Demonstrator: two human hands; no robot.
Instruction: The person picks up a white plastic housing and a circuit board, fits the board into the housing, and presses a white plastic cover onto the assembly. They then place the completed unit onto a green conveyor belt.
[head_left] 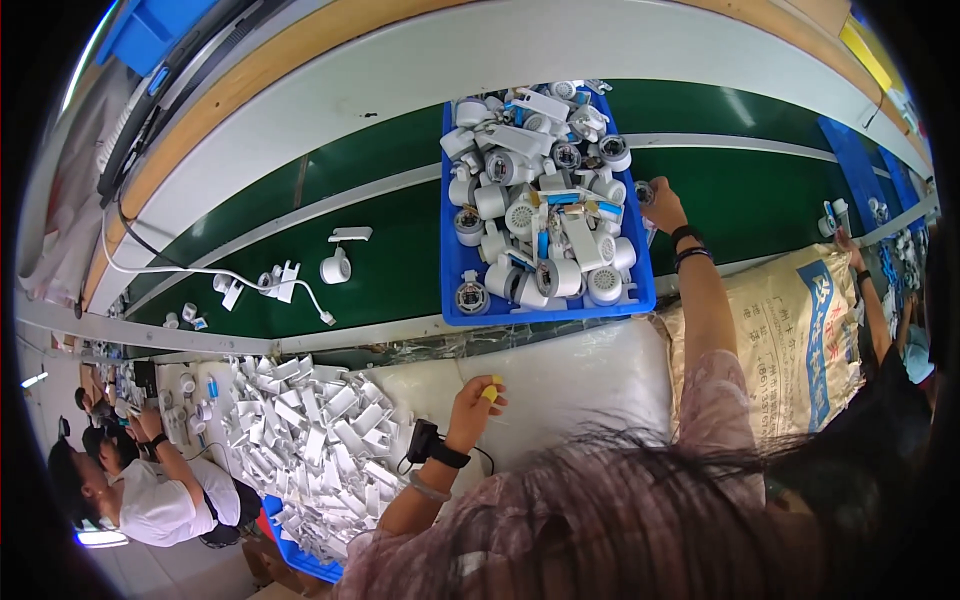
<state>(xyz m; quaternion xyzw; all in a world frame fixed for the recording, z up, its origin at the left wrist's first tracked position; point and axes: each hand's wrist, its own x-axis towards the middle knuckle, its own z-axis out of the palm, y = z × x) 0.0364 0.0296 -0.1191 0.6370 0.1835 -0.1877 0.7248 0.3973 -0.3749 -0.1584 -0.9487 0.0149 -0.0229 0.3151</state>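
My right hand [665, 207] reaches to the right rim of a blue crate [449, 255]. Its fingers are closed around a small round housing with a dark inside [643, 192]. Heaped in the crate are similar white round housings [604, 284], some with grilles, plus flat white covers [580, 243] and blue cylindrical pieces. My left hand [470, 412], with yellow finger covers on its tips, hovers over a pale plastic-wrapped surface [560, 370]. Its fingers are loosely bent and apart, and I see nothing between them. Left of it lies a large pile of white plastic parts [310, 430].
Behind runs a green conveyor belt [390, 290] carrying a few loose white housings [337, 266] at left. A white cable [210, 270] hangs over it. A printed tan sack [765, 350] lies right of my right arm. Other people [150, 490] work at both sides.
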